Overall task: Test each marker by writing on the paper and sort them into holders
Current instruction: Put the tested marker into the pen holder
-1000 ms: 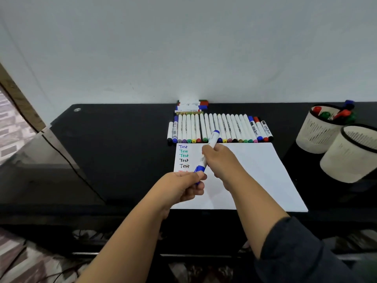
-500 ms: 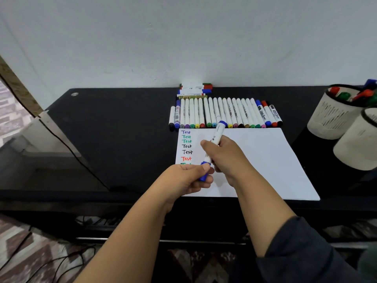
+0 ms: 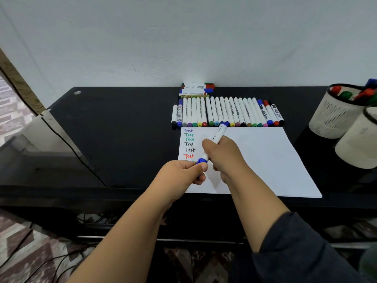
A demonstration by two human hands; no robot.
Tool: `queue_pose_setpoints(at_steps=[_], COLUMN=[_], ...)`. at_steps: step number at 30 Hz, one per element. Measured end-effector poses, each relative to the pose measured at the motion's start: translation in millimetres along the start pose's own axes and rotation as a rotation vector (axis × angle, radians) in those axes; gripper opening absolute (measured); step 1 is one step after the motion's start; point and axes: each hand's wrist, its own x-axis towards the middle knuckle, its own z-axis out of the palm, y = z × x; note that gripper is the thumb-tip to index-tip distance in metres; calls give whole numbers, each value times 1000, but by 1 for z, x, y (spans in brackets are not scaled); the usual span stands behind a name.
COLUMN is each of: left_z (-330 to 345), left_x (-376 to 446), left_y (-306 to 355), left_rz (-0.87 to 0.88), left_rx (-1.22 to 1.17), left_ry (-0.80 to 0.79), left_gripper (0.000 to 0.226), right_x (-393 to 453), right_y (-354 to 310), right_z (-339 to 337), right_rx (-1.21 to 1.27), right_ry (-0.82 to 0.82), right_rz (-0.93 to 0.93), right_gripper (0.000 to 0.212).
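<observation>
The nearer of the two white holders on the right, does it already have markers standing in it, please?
No: the nearer holder shows no markers, while the farther holder has red, green and blue ones sticking out.

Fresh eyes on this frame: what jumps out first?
Both hands meet mid-frame over the white paper: the right hand grips a blue marker, the left hand pinches its cap end. Behind the paper lies a long row of markers; a column of coloured "Test" words runs down the sheet's left edge.
</observation>
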Motion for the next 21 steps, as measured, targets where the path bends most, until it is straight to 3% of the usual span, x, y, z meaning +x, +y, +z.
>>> queue_pose_setpoints(at_steps=[4,6,9,15,21], left_z=[-3,-10,-23,-19,-26], left_x=[-18,-25,-17,-6,0], left_y=[-11,-16,-14,-14,-12], left_rz=[28,15,15,11,40], left_rx=[255,209,116,155,136], left_ry=[-38,-18,131,133,295], left_gripper=[29,33,30,19,36], right_x=[16,22,20,17,10], right_y=[1,0,3,8,14], right_z=[-31,-51,-47,-32,-24], right_rx=[89,233,256,287,345], right_ry=[263,319,254,195,101], right_rz=[17,73,71,50,3], right_gripper=[10,7,12,17,18])
